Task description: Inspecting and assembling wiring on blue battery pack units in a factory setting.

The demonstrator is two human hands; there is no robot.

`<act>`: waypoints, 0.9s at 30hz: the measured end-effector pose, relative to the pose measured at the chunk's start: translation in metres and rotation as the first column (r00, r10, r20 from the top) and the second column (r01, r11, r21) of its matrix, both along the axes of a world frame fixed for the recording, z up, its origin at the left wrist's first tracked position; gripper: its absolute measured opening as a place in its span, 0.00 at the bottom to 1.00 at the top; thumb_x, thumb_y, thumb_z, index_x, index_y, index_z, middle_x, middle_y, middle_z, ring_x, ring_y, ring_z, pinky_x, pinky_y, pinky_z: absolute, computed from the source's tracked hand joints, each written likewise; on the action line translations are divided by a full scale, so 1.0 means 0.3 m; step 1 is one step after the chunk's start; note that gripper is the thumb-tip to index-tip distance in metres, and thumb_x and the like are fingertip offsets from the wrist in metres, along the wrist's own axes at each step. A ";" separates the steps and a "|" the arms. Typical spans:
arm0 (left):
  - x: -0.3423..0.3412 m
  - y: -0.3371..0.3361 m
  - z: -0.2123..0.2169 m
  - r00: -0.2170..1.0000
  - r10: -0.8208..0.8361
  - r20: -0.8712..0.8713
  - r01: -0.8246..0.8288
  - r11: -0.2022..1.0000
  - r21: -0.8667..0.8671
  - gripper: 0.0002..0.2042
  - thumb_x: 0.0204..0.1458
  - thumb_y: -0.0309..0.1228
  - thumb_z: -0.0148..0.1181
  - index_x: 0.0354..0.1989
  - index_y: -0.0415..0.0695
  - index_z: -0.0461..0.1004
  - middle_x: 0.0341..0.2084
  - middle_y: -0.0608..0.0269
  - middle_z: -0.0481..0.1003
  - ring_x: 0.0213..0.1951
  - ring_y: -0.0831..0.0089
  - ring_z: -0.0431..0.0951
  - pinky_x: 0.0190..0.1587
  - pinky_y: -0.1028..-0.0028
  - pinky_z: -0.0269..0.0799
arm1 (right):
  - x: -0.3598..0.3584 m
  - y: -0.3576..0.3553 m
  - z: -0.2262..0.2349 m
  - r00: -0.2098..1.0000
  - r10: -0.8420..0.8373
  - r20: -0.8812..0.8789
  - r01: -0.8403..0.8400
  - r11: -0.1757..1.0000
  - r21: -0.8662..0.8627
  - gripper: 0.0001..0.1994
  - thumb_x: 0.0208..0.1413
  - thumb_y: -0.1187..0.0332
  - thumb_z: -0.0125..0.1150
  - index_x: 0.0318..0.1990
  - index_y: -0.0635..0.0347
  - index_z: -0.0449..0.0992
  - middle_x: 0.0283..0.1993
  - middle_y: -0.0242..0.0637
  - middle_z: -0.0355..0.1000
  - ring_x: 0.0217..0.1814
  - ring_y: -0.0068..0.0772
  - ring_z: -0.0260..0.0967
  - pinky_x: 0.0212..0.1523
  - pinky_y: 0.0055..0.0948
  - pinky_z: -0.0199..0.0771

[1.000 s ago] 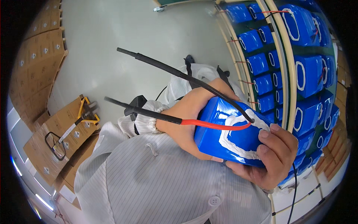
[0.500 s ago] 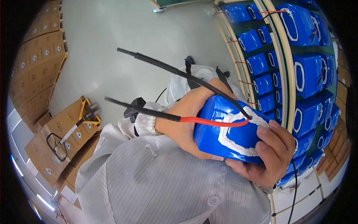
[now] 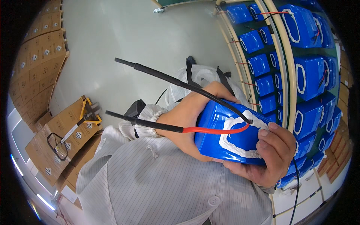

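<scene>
Between my hands is a blue shrink-wrapped battery pack (image 3: 212, 129), tilted, with a loop of white sealant (image 3: 234, 144) on its upper face. A black cable (image 3: 176, 80) and a red cable (image 3: 213, 130) sleeved in black come out inside the loop and stretch to the left. My left hand (image 3: 183, 127) is wrapped round the pack's left end. My right hand (image 3: 275, 153) grips the right end, its fingertips bent over the edge by the sealant. The pack's underside is hidden.
On my right stands a tiered rack with cream tubes (image 3: 288, 75), holding several similar blue packs (image 3: 309, 77). Stacked cartons (image 3: 39, 56) line the far left. Nearer on the left, a yellow pallet jack (image 3: 90, 112) stands by more cartons (image 3: 48, 157). Grey floor (image 3: 123, 30) lies ahead.
The pack has shifted and tilted slightly in my hands. The black cable's free end has dropped a little, and the red cable's sleeved end sits slightly lower. Both hands keep their hold.
</scene>
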State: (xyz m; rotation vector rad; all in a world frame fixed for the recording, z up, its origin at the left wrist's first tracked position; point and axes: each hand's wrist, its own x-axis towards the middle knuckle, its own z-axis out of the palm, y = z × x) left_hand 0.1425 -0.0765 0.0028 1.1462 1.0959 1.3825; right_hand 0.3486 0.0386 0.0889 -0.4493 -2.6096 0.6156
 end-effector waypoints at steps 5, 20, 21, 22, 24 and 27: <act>0.004 0.006 0.010 0.998 0.011 0.067 -0.009 0.999 -0.041 0.50 0.22 0.44 0.84 0.59 0.39 0.65 0.49 0.50 0.73 0.49 0.57 0.78 0.50 0.64 0.76 | 0.015 0.008 -0.004 1.000 0.023 0.004 -0.023 1.000 -0.022 0.35 0.44 0.40 0.76 0.49 0.55 0.70 0.49 0.39 0.74 0.57 0.46 0.73 0.52 0.40 0.79; -0.021 0.016 -0.007 0.994 0.035 -0.105 -0.027 0.997 0.077 0.51 0.22 0.45 0.85 0.59 0.37 0.65 0.50 0.49 0.73 0.49 0.55 0.78 0.50 0.62 0.76 | 0.004 0.024 -0.030 1.000 0.025 -0.006 -0.025 1.000 -0.015 0.33 0.45 0.40 0.76 0.47 0.56 0.73 0.50 0.41 0.76 0.58 0.48 0.72 0.51 0.40 0.82; -0.015 0.012 -0.011 0.995 0.042 -0.093 -0.037 0.998 0.052 0.51 0.22 0.46 0.84 0.58 0.37 0.65 0.50 0.49 0.73 0.49 0.55 0.78 0.50 0.61 0.76 | 0.003 0.031 -0.028 0.999 0.031 -0.017 -0.032 0.999 -0.030 0.32 0.45 0.41 0.76 0.47 0.56 0.73 0.50 0.41 0.76 0.58 0.48 0.72 0.52 0.40 0.81; -0.013 0.010 -0.008 0.996 0.051 -0.079 -0.049 0.998 0.025 0.51 0.22 0.46 0.84 0.58 0.36 0.65 0.50 0.48 0.72 0.49 0.54 0.78 0.50 0.61 0.76 | 0.005 0.035 -0.028 0.999 0.034 -0.021 -0.035 0.999 -0.035 0.32 0.45 0.41 0.76 0.47 0.56 0.73 0.50 0.41 0.76 0.58 0.48 0.72 0.52 0.40 0.81; -0.033 0.013 0.036 0.997 -0.025 -0.078 0.015 0.992 -0.126 0.51 0.22 0.46 0.84 0.58 0.36 0.65 0.50 0.48 0.73 0.49 0.55 0.78 0.50 0.61 0.76 | 0.012 0.039 -0.019 0.999 0.045 0.009 -0.045 0.999 -0.028 0.32 0.44 0.42 0.77 0.46 0.55 0.72 0.50 0.41 0.76 0.59 0.48 0.72 0.51 0.38 0.80; 0.000 0.020 0.004 0.998 0.008 0.058 -0.003 0.996 -0.087 0.50 0.24 0.46 0.84 0.59 0.37 0.64 0.49 0.49 0.74 0.49 0.57 0.79 0.50 0.63 0.76 | -0.026 0.022 0.038 0.998 0.036 0.043 -0.035 0.999 -0.023 0.26 0.47 0.47 0.76 0.45 0.52 0.72 0.49 0.37 0.79 0.55 0.43 0.75 0.52 0.39 0.77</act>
